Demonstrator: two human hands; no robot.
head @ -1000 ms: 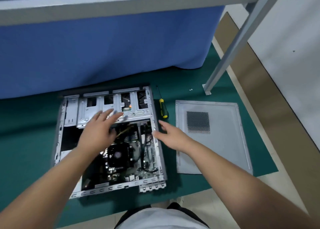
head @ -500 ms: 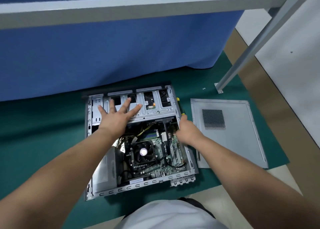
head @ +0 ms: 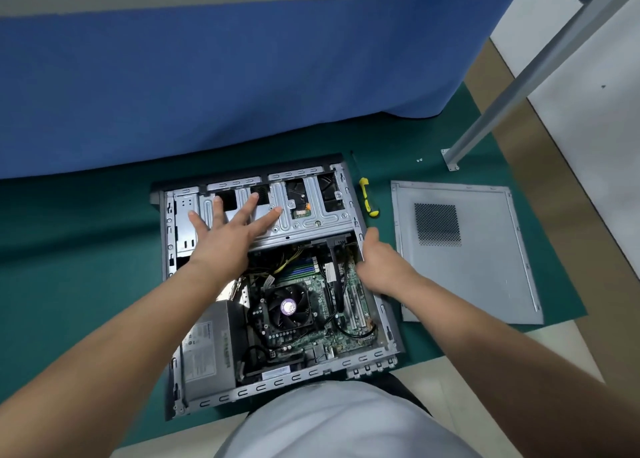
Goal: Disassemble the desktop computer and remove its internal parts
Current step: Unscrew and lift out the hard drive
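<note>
Whereas a second ago both hands hovered over the middle of the open computer case (head: pixel 388 322), the left hand (head: pixel 228 235) now lies flat on the drive cage (head: pixel 304 222) at the far end of the chassis, fingers spread wide and palm down. The right hand (head: pixel 379 265) has moved to the case's right wall, level with the near edge of the cage; its fingers curl over the rim toward the inside, though whether they grip the wall or a latch cannot be told. The case lies on its side on the green mat (head: pixel 86 249), directly before the person.

Nearer the person than the left hand — exposed and untouched — sit the CPU fan (head: pixel 289 307), the motherboard (head: pixel 332 322) and the power supply (head: pixel 207 350). The detached side panel (head: pixel 485 267) lies flat just beyond the right hand's outer side, and a yellow-handled screwdriver (head: pixel 367 197) rests on the mat a little farther from the person than that hand.

The shift suggests that the drive cage is the first internal part to be tackled — one hand pressing or testing it, the other bracing the chassis. All components remain seated, so the task appears to be at an early stage.
</note>
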